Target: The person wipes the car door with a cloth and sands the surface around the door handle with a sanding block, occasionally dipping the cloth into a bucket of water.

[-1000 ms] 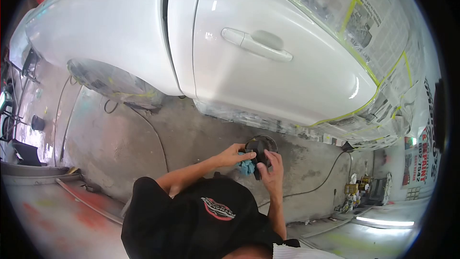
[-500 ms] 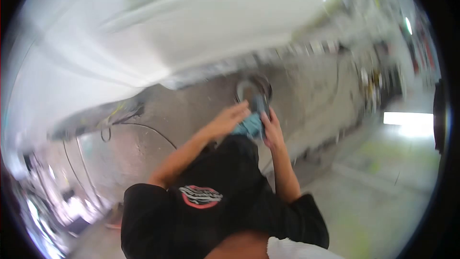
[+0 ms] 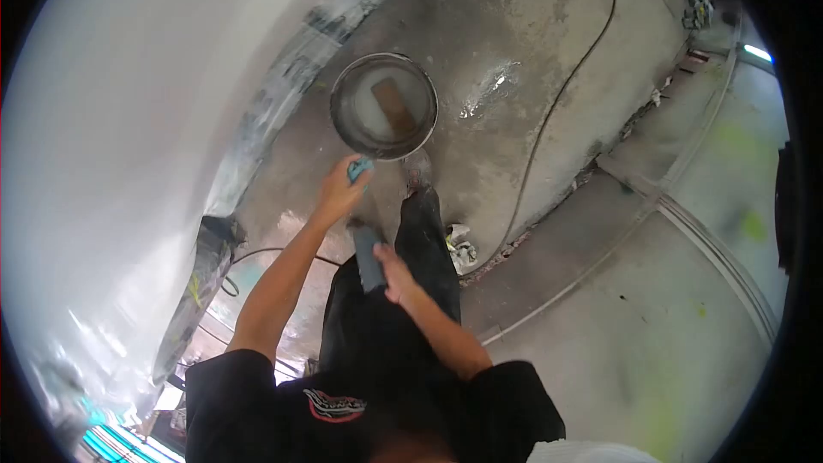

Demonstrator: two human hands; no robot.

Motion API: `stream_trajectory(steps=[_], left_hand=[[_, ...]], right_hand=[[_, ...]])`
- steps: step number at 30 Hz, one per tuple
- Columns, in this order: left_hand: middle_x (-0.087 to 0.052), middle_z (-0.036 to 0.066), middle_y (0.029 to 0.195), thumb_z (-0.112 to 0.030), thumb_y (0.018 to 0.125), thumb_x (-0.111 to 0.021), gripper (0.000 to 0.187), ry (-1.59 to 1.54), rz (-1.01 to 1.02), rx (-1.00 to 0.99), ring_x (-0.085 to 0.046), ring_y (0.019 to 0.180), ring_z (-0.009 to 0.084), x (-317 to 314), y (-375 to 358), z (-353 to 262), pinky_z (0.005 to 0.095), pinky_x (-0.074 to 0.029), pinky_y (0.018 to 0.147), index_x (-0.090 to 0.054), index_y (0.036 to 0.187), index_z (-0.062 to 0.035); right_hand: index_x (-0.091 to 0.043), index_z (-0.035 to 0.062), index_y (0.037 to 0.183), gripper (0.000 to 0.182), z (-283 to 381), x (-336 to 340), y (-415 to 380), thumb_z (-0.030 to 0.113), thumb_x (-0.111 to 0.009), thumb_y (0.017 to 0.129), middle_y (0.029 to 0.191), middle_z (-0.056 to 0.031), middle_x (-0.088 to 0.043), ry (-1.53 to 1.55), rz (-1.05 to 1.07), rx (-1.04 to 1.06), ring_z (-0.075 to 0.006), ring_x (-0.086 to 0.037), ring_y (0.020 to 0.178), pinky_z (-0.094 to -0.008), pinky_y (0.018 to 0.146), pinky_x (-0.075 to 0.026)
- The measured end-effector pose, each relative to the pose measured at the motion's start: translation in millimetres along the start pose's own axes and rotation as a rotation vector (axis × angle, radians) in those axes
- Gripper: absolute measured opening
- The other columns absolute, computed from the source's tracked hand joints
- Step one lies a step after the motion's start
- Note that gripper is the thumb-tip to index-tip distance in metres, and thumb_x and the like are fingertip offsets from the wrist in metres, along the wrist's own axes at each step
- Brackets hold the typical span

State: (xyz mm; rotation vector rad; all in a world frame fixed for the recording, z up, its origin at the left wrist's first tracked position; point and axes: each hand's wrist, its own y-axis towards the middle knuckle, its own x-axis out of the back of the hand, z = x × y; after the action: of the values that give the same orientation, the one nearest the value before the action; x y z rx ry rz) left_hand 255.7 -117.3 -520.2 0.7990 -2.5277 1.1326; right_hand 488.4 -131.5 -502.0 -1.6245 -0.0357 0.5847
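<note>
My left hand (image 3: 340,192) is closed on a blue cloth (image 3: 360,169), just beside the lower rim of a round metal basin (image 3: 339,135). A brown rectangular block (image 3: 393,105) lies in cloudy liquid inside the basin. Lower down, over my dark trousers, my right hand (image 3: 393,275) holds a long grey block (image 3: 369,259) by its right side.
A glossy white vehicle body (image 3: 111,120) fills the left, its lower edge masked with grey paper (image 3: 273,94). A black hose (image 3: 549,111) runs along the wet concrete floor (image 3: 489,34). Crumpled white paper (image 3: 461,249) lies near my leg.
The view has turned toward the floor and basin. My hands have moved apart; the blue cloth is now in my left hand, by the basin, and the grey block is lower in my right.
</note>
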Motion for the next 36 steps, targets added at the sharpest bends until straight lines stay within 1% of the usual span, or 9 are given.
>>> stream_trajectory(steps=[7,17,21,24,27,28,31,33,36], left_hand=[[-0.054,0.03,0.127,-0.035,0.089,-0.07,0.056,0.16,-0.05,-0.033,-0.055,0.115,0.0454,-145,243,80,0.0497,-0.047,0.097,-0.053,0.136,-0.0083],[-0.033,0.022,0.152,-0.022,0.09,-0.06,0.051,1.132,0.173,-0.258,-0.036,0.133,0.0436,-282,360,191,0.0514,-0.037,0.109,-0.051,0.138,-0.0065],[-0.041,0.028,0.147,-0.011,0.092,-0.05,0.047,0.826,0.386,-0.295,-0.043,0.133,0.0459,-266,414,251,0.0492,-0.037,0.111,-0.054,0.138,-0.0065],[-0.061,0.025,0.122,-0.006,0.093,-0.056,0.045,0.249,0.183,0.063,-0.06,0.116,0.0412,-202,348,159,0.0477,-0.049,0.098,-0.051,0.136,-0.0002],[-0.066,0.01,0.109,-0.012,0.094,-0.062,0.037,-0.693,0.224,0.384,-0.065,0.088,0.0188,-127,270,113,0.0343,-0.055,0.067,-0.053,0.129,-0.0022],[-0.066,0.011,0.11,-0.013,0.093,-0.064,0.037,-0.837,0.171,0.408,-0.066,0.088,0.0213,-91,226,79,0.037,-0.055,0.068,-0.054,0.127,-0.0006],[-0.059,0.019,0.131,-0.033,0.097,-0.057,0.053,-1.252,0.246,0.241,-0.06,0.116,0.0333,5,126,40,0.0457,-0.053,0.094,-0.049,0.135,0.0032],[-0.053,0.022,0.141,-0.045,0.099,-0.049,0.065,-1.594,0.359,0.058,-0.054,0.127,0.0378,67,36,-68,0.051,-0.049,0.102,-0.045,0.143,0.0029],[-0.046,0.023,0.149,-0.059,0.1,-0.035,0.077,-1.525,0.425,-0.277,-0.047,0.135,0.0406,139,-36,-147,0.0564,-0.045,0.105,-0.039,0.149,0.0008]], right_hand=[[-0.042,0.0098,0.144,0.064,-74,27,63,0.042,-0.069,0.095,0.11,-0.0084,-0.061,-0.045,-0.205,0.001,-0.0134,-0.057,0.096,-0.0295,0.081,-0.048],[-0.037,0.0056,0.146,0.057,-22,33,66,0.029,-0.063,0.1,0.122,-0.0089,-0.057,0.273,-0.252,0.012,-0.013,-0.055,0.105,-0.0302,0.091,-0.045],[-0.032,0.0041,0.15,0.069,-42,24,78,0.036,-0.065,0.099,0.127,-0.0139,-0.056,0.256,-0.193,0.092,-0.0178,-0.056,0.107,-0.0337,0.095,-0.044],[-0.041,0.0073,0.143,0.051,-46,11,81,0.026,-0.063,0.1,0.112,-0.0048,-0.061,0.16,-0.273,0.12,-0.011,-0.056,0.097,-0.0287,0.084,-0.048],[-0.045,0.0116,0.141,0.049,-63,-1,92,0.03,-0.063,0.1,0.12,-0.0075,-0.059,0.205,-0.259,0.175,-0.0171,-0.057,0.104,-0.0344,0.088,-0.049],[-0.045,0.0111,0.141,0.049,-71,-5,98,0.03,-0.063,0.1,0.122,-0.0075,-0.059,0.29,-0.207,0.145,-0.0185,-0.057,0.106,-0.0359,0.09,-0.049],[-0.046,0.0094,0.136,0.047,-67,-14,98,0.034,-0.062,0.1,0.117,-0.0081,-0.06,0.405,-0.027,0.107,-0.0213,-0.061,0.102,-0.04,0.083,-0.054],[-0.047,0.0097,0.133,0.047,-83,-7,113,0.036,-0.064,0.098,0.112,-0.008,-0.06,0.362,-0.005,0.132,-0.0215,-0.062,0.097,-0.0404,0.08,-0.055],[-0.047,0.01,0.131,0.049,-52,-12,73,0.038,-0.066,0.096,0.107,-0.0077,-0.059,0.255,0.035,0.205,-0.0216,-0.063,0.093,-0.0412,0.079,-0.055]])
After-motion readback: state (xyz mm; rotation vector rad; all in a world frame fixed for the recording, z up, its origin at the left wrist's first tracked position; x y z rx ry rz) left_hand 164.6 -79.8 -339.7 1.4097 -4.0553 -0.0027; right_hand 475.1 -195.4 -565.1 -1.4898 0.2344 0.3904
